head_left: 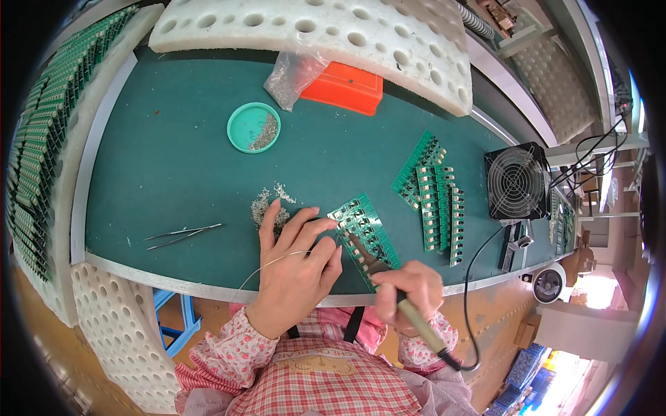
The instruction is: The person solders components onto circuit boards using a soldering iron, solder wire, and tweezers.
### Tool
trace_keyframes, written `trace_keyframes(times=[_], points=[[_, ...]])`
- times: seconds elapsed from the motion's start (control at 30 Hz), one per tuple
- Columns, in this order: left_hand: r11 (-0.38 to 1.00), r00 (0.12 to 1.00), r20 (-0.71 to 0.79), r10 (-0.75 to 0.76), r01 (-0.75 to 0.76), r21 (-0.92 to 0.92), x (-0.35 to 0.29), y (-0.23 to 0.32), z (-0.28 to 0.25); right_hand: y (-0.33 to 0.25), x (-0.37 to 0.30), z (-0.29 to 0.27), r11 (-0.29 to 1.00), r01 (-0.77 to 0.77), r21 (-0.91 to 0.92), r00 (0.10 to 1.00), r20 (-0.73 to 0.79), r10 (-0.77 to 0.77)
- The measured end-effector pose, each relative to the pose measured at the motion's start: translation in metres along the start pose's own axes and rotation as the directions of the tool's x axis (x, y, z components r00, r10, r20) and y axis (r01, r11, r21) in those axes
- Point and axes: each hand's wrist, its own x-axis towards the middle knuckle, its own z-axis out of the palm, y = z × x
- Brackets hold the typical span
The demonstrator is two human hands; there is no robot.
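Note:
In my right hand (409,291) is a soldering iron (420,323), gripped around its handle. Its tip is on a green circuit board (368,236) lined with small light and dark components. My left hand (297,263) lies palm down at the board's left corner, one fingertip touching it. A thin solder wire (262,267) runs over the back of this hand and in between its bent fingers; its end is hidden. The outer fingers spread beside a loose pile of tiny pale parts (261,208). Tweezers (183,234) lie on the green mat to the left.
A round turquoise dish (236,142) holds small parts. Behind it are a clear bag (288,80) and an orange bin (347,87). More circuit boards (433,208) lie right, near a black fan (517,182). White perforated foam (277,35) borders the back; boards (48,145) stand in foam at left.

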Motion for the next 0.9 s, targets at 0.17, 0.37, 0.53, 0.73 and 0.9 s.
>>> trace_keyframes(times=[0.17,0.37,0.53,0.73,0.9], points=[[1.0,1.0,-0.008,0.004,-0.004,0.002,-0.0002,0.0006,0.0007,0.005,-0.0038,-0.0093,0.973,-0.226,0.036,0.967,-0.115,0.229],[1.0,1.0,-0.005,0.003,-0.003,0.01,0.0,0.0003,0.0012,0.008,-0.0077,-0.0056,0.896,-0.397,0.2,0.899,-0.112,0.424],[1.0,1.0,0.009,-0.001,0.001,0.01,0.0003,0.0005,0.0003,0.0102,-0.0066,-0.0011,0.916,-0.341,0.209,0.924,-0.104,0.368],[1.0,1.0,0.005,0.002,-0.002,0.007,0.0004,0.0006,0.0003,0.0103,-0.0081,-0.0027,0.876,-0.423,0.231,0.893,-0.056,0.446],[1.0,1.0,0.007,-0.002,0.002,0.012,0.0007,0.0009,0.0012,0.0108,-0.007,-0.0014,0.873,-0.427,0.235,0.892,-0.051,0.449]])
